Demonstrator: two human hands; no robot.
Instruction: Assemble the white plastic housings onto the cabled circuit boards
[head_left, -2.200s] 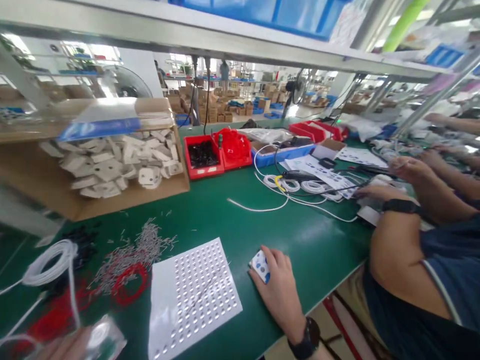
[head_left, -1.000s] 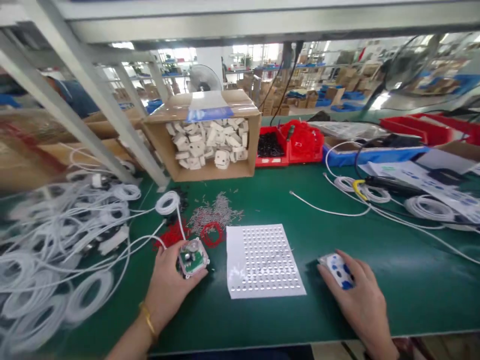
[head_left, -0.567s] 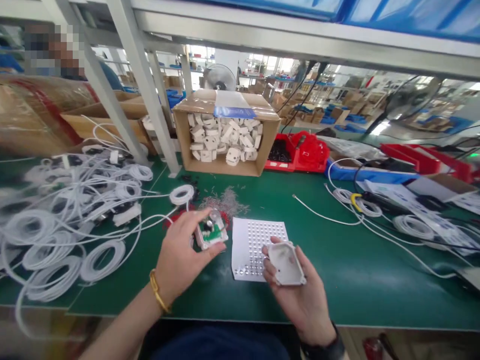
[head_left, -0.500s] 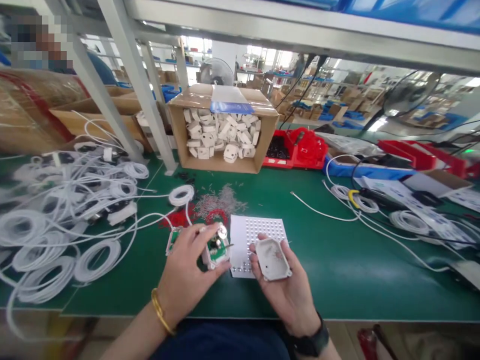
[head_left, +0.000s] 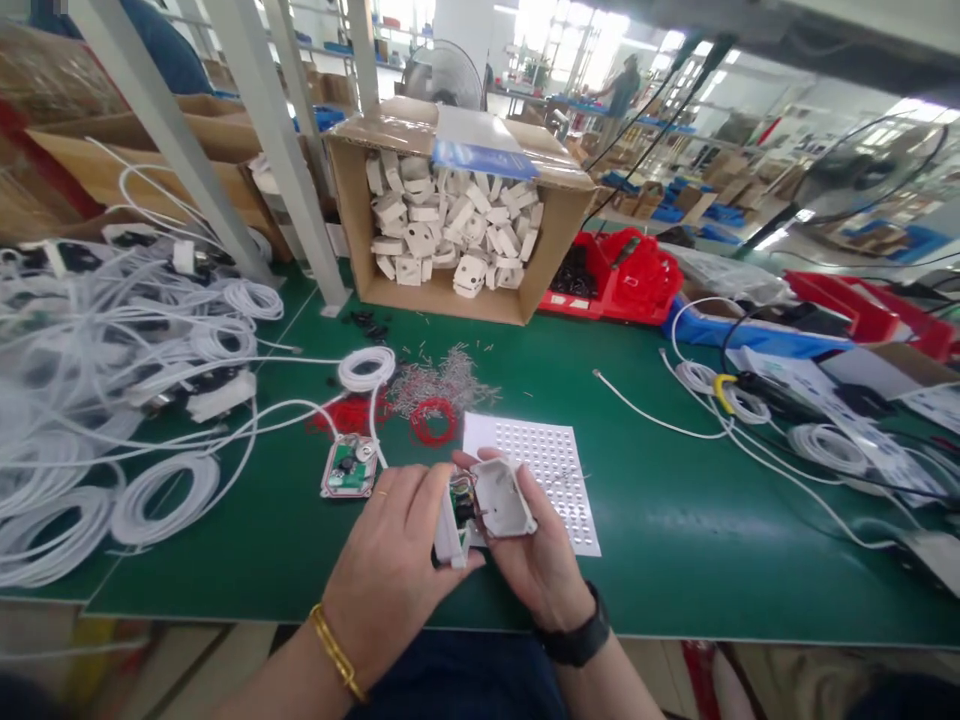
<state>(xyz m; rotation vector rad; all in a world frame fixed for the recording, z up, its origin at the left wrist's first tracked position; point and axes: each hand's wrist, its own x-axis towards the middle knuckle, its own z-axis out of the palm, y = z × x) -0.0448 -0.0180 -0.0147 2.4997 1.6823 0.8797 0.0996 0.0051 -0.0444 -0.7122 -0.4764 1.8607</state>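
My left hand (head_left: 401,535) grips a white housing half (head_left: 450,530) by its edges, tilted so that the circuit board and wires inside face right. In my right hand (head_left: 544,560) lies an empty white plastic cover (head_left: 504,500), hollow side up, held between thumb and fingers. The two parts are close together, edge by edge; whether they touch I cannot tell. Beneath the hands is a white sheet with rows of small round silvery dots (head_left: 574,490). Left of my left hand, another open housing with a green circuit board (head_left: 350,466) rests on the green table, a white cable attached.
Small screws (head_left: 446,385) are heaped behind the hands, beside red sealing rings (head_left: 433,421). A cardboard box (head_left: 559,245) of white housings stands at the back, next to a red bin (head_left: 637,275). Coiled white cables (head_left: 169,495) crowd the left; more cables (head_left: 821,447) lie right.
Both hands have come together, the right one moving left with the cover. My left hand has turned the housing half to face the cover. The camera view has tilted downward.
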